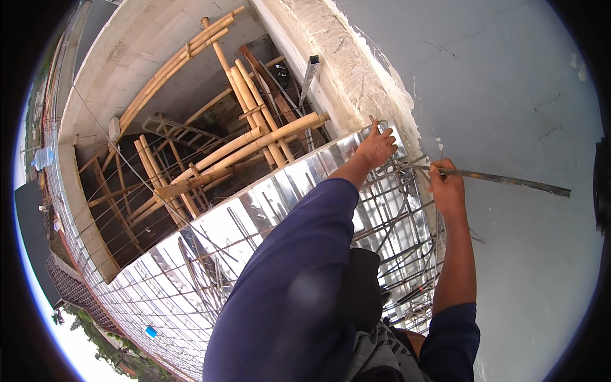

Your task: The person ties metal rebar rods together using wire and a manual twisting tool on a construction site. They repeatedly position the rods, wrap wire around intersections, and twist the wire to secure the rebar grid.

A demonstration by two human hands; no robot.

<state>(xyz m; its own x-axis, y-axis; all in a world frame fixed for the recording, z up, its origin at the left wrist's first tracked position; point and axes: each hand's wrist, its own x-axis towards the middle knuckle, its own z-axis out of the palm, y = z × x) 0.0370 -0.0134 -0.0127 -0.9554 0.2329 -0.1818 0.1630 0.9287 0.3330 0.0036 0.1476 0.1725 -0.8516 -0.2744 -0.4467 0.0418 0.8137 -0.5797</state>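
Note:
My right hand is closed round a long, dark, rusty steel bar. One end of the bar points right, in front of the grey wall, and the other reaches left to the steel rods near the wall's foot. My left hand is up by the corner of the shiny metal decking, its fingers curled at a thin bent steel rod. Part of that rod is hidden by the fingers. Just below both hands lies a grid of reinforcing rods, crossing one another above the decking.
An opening in the deck drops away at the left, with bamboo poles and a ladder inside. A square metal tube stands by the opening's far wall. The grey wall rises along my right. Loose rods lie near the opening's edge.

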